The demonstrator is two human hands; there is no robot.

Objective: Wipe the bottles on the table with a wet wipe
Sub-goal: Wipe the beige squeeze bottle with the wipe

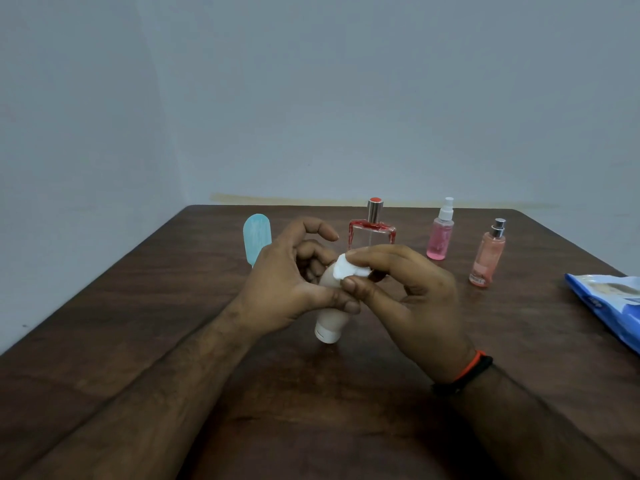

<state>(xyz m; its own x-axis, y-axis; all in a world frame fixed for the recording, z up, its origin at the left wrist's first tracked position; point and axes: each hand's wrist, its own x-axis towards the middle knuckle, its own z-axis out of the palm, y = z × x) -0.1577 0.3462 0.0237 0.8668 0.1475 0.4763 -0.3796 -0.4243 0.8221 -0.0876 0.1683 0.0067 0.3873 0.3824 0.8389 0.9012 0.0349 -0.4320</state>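
Note:
A white tube bottle [329, 322] stands cap-down on the brown table [173, 289], near the middle. My left hand [291, 289] grips its body, the thumb across its front and the forefinger lifted. My right hand [408, 299] pinches a bunched white wet wipe [344, 269] between thumb and fingers and presses it on the bottle's upper end. Behind stand a red-edged glass perfume bottle [372, 225], a pink spray bottle [440, 235] and a peach spray bottle [488, 256]. A light blue bottle [256, 237] is partly hidden behind my left hand.
A blue and white wipe packet [609, 306] lies at the table's right edge. A pale wall rises just behind the table's far edge. An orange and black band circles my right wrist.

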